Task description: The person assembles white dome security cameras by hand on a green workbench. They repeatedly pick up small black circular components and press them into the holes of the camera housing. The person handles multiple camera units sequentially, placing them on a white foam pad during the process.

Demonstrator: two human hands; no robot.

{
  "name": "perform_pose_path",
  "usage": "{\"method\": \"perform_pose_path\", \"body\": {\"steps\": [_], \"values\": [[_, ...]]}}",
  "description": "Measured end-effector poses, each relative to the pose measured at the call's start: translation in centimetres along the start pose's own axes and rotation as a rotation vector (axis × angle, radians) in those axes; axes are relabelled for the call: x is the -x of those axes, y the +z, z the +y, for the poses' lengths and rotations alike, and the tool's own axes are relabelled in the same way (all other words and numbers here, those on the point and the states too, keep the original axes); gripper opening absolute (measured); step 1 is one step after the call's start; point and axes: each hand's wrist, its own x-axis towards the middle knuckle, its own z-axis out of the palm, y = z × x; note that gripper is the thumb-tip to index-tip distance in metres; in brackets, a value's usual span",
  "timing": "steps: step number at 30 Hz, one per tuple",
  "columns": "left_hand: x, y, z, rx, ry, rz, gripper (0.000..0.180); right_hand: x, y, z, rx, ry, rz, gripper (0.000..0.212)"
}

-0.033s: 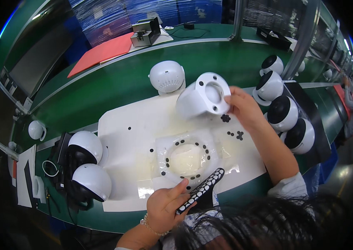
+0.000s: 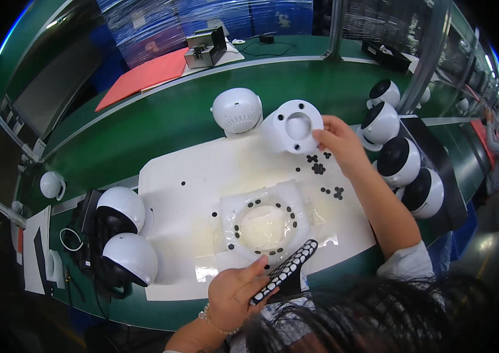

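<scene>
My right hand (image 2: 340, 144) grips the rim of a white dome camera (image 2: 298, 126), its flat base tipped toward me. Dark round pads sit on that base around a circular recess. Low in the middle, my left hand (image 2: 230, 292) holds a black strip (image 2: 284, 270) patterned with white ovals; my fingers are partly hidden. Just beyond the strip lies a squarish piece of translucent plastic (image 2: 231, 203) with dark pads arranged in a ring on it. Small black pads (image 2: 318, 169) lie clustered on the white sheet (image 2: 173, 235) below the camera.
Another white camera (image 2: 236, 109) stands beyond the sheet. Several white-and-black cameras (image 2: 399, 159) line the right side, and two more (image 2: 130, 259) sit at left. A metal rail (image 2: 273, 59) crosses the green bench, with a red sheet (image 2: 149, 76) and a metal device (image 2: 205, 47) behind it.
The camera in my right hand has moved slightly left and up, its base turning more toward me. More black pads now show below it. My left hand stays nearly still.
</scene>
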Motion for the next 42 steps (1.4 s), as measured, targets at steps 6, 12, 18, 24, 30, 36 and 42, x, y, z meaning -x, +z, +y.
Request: {"method": "perform_pose_path", "body": {"steps": [6, 12, 18, 24, 30, 36, 42], "values": [[-0.7, -0.4, -0.4, 0.112, 0.063, -0.093, 0.03, -7.6, -5.9, 8.8, 1.45, -0.387, 0.269, 0.021], [0.0, -0.7, 0.5, 0.03, -0.087, -0.241, 0.031, -8.6, 2.9, 5.1, 1.413, -0.149, -0.253, 0.03], [-1.7, -1.3, 0.8, 0.069, -0.048, -0.21, 0.039, -9.8, 9.6, 8.9, 1.196, -0.635, 0.039, 0.053], [-2.9, -1.3, 0.8, 0.163, -0.008, -0.236, 0.045, -13.8, 6.3, 4.8, 0.871, -0.382, 0.192, 0.027], [-1.7, -2.2, 0.9, 0.248, -0.004, -0.219, 0.058, -2.2, 5.9, -3.4, 0.131, -0.296, -0.074, 0.023], [-3.3, -3.0, 2.6, 0.404, -0.174, -0.159, 0.031, 8.5, 4.3, -3.6, -0.269, 0.184, -0.22, 0.02], [-2.7, -2.4, 2.7, 0.43, -0.41, 0.014, 0.026, 9.8, 4.7, -3.3, -0.168, 0.266, -0.277, 0.028]]}}
